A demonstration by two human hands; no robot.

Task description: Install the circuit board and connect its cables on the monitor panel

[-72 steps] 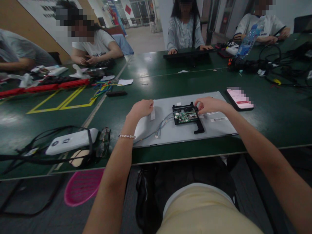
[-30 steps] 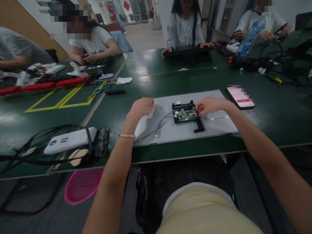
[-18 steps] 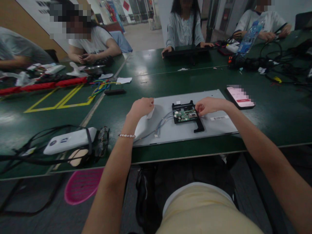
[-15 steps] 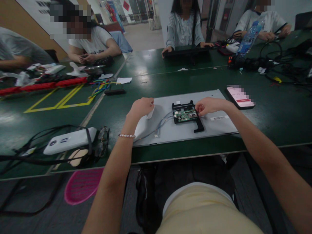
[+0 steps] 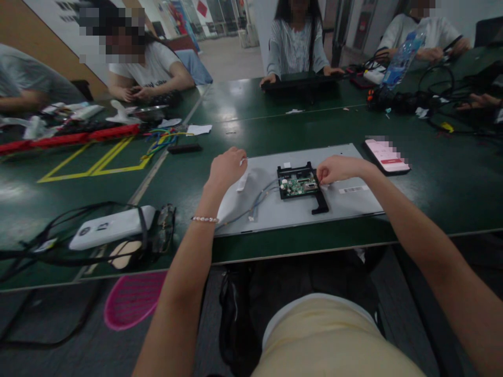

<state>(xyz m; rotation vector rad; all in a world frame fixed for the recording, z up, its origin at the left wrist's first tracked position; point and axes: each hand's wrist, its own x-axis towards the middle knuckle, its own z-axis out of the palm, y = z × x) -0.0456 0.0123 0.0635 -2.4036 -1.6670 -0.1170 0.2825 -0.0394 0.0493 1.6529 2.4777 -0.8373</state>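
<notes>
A flat grey panel [image 5: 271, 217] lies on the table in front of me. On it sits a black plastic bracket [image 5: 321, 201] around a green circuit board [image 5: 294, 187], with grey-blue cables [image 5: 257, 203] running off to the left. My right hand [image 5: 340, 169] is closed, fingertips pinched at the bracket's right edge. Above the panel's left part is my left hand [image 5: 228, 167], its fingers curled together; what they hold, if anything, is hidden. Just under these fingers a white strip [image 5: 242, 182] shows against the panel.
A phone [image 5: 387, 155] lies right of the panel. To the left are a white device [image 5: 113, 228], black cables, glasses [image 5: 165, 228] and a black bar [image 5: 184, 148]. Several people sit across the table; a bottle [image 5: 403, 60] stands far right. A pink basket [image 5: 133, 303] is below.
My left hand has risen slightly away from the white strip, which shows more fully. My right hand has barely shifted at the bracket. Another person's hand has appeared at the far right.
</notes>
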